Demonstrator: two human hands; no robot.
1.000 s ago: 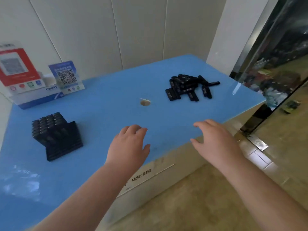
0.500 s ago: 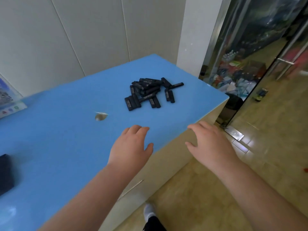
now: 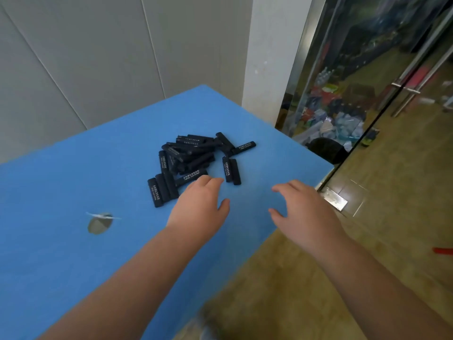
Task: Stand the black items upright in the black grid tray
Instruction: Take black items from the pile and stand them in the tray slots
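A loose pile of several small black bar-shaped items (image 3: 196, 160) with white lettering lies flat on the blue table top (image 3: 73, 182). My left hand (image 3: 199, 207) hovers palm down just in front of the pile, fingertips at its near edge, holding nothing. To its right, my right hand (image 3: 301, 207) is over the table's front right edge, fingers spread and curled, empty. The black grid tray is out of view.
A round hole (image 3: 99, 223) with a torn rim sits in the table top to the left of my left hand. Grey wall panels stand behind the table. A glass door (image 3: 367, 82) and a tan floor (image 3: 392, 192) lie to the right.
The view has swung right, so the grid tray and the signs have left the frame. Both hands have moved forward toward the pile of black items.
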